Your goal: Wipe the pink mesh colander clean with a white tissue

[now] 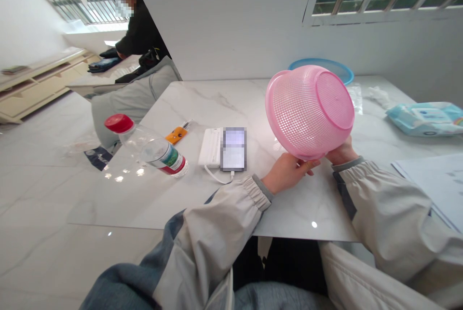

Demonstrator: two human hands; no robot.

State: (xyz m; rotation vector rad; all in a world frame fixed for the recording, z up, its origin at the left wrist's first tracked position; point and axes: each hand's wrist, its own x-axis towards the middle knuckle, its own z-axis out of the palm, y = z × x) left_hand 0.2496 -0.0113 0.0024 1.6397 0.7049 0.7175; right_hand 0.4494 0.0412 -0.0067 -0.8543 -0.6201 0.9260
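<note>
A pink plastic colander (296, 110) is held up over the marble-patterned table, tipped on its side with its solid round base facing right and slightly toward me. My left hand (289, 173) grips its lower rim, the thumb lying along the near side. Around the lower right of the colander, my right hand (342, 152) is closed, its fingers partly hidden behind the pink mesh. Behind the colander a round blue basin or basket (321, 63) rests at the back of the table, partly covered from view.
Left on the table (213, 93) are a red-capped plastic bottle (170, 158), an orange item (177, 135), a white power bank (210, 148) and a cabled phone (233, 150). Right are a blue wipes pack (425, 118) and papers (439, 184). A person (139, 30) sits far left.
</note>
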